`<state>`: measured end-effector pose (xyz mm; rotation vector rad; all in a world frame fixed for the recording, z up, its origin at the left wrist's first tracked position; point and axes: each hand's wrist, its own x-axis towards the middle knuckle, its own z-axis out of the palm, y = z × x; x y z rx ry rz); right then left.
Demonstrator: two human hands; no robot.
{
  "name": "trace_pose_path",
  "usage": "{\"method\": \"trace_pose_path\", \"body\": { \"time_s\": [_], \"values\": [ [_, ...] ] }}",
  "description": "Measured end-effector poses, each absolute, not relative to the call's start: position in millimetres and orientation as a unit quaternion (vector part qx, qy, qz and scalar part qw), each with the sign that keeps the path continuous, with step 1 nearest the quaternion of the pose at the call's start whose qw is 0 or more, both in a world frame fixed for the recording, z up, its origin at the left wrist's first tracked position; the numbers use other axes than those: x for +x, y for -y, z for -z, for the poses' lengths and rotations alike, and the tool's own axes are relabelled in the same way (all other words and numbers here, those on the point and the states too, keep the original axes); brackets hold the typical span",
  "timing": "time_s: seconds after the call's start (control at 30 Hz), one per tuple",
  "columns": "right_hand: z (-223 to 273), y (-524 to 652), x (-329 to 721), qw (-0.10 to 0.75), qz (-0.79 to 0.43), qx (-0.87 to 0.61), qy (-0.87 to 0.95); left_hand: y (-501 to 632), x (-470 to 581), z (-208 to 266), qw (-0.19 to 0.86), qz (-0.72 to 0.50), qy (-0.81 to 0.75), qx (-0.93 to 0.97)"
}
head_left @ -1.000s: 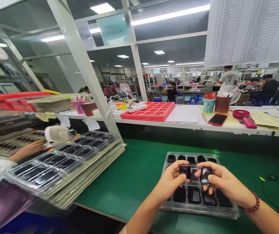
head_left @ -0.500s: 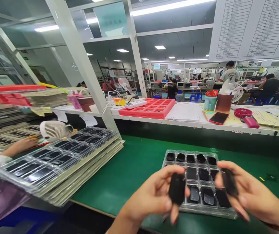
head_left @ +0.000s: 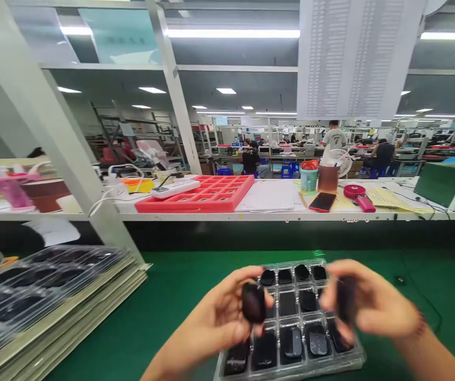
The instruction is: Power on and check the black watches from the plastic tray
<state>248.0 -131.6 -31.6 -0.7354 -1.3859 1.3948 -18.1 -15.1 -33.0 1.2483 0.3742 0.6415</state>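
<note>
My left hand is closed on a small black rounded-rectangular piece, pinched between thumb and fingers. A similar dark piece, blurred by motion, is gripped in my right hand. Both hands hover over a clear plastic tray on the green bench. Its compartments hold several black pieces with rounded corners; two in the front row, such as this glossy piece, look shinier. Parts of the tray's middle row are hidden behind my hands.
At left rises a stack of trays with dark pieces in the top one. A white shelf edge runs behind the bench, bearing a red divided tray, papers, a phone and a small fan. A slanted post stands left.
My view has turned to the right, so the tray stack sits farther left. Both hands still grip their black pieces above the clear tray; the left piece now shows a different tilt.
</note>
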Motion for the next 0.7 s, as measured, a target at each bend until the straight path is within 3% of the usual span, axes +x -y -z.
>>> {"method": "trace_pose_path", "body": {
  "time_s": [0.23, 0.4, 0.7],
  "values": [
    [93, 19, 241, 0.511, -0.518, -0.386, 0.568, -41, 55, 86, 0.643, -0.262, -0.257, 0.672],
    [131, 1, 241, 0.503, -0.494, -0.426, 0.567, -53, 59, 115, 0.66, -0.272, -0.261, 0.65],
    [140, 3, 241, 0.456, -0.463, -0.454, 0.61, -50, 56, 122, 0.667, -0.301, -0.257, 0.631]
  ]
}}
